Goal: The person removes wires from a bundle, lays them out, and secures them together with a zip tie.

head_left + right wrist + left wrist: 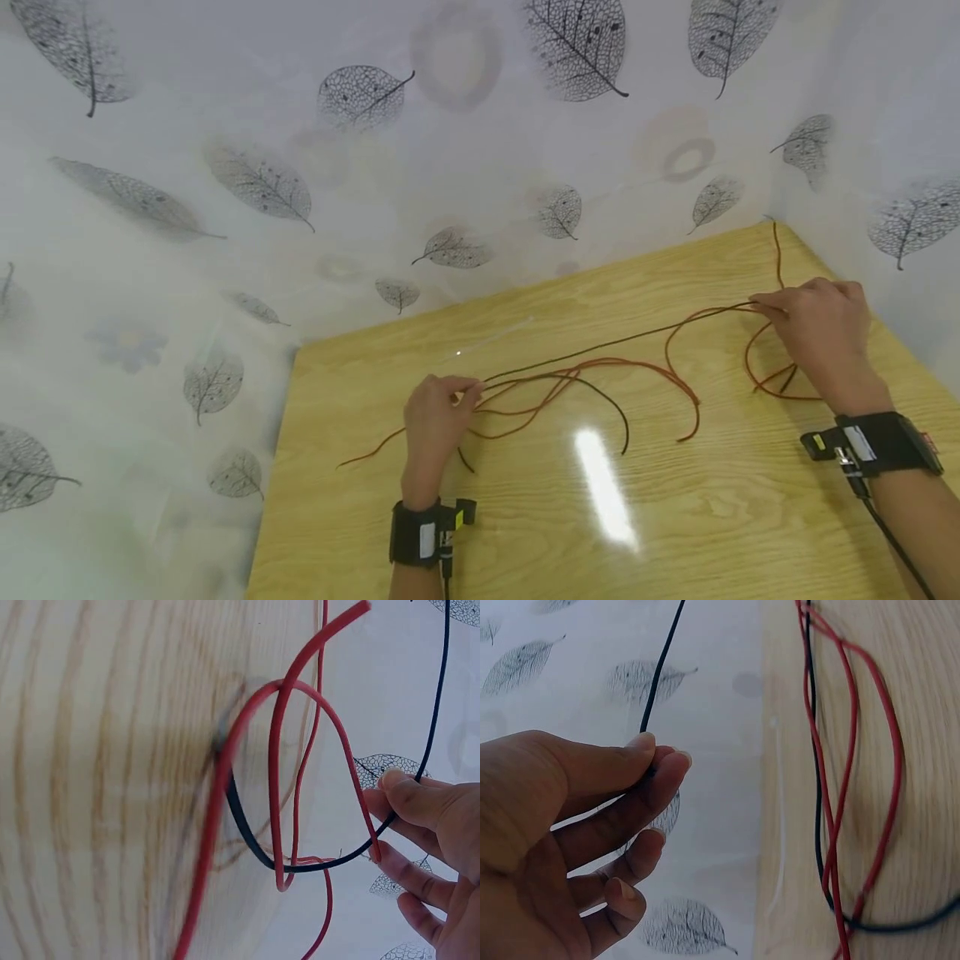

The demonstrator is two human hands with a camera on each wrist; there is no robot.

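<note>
The left hand and right hand [827, 337], closed to pinches, hold a thin black flexible cord [615, 341] well apart, seemingly keeping it nearly straight above the yellow wood-grain counter [525, 533], where slim red flexible cords [622, 362] loop loosely.

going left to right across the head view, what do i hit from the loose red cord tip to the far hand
loose red cord tip → left hand → black cord stretched between the hands → right hand
</note>
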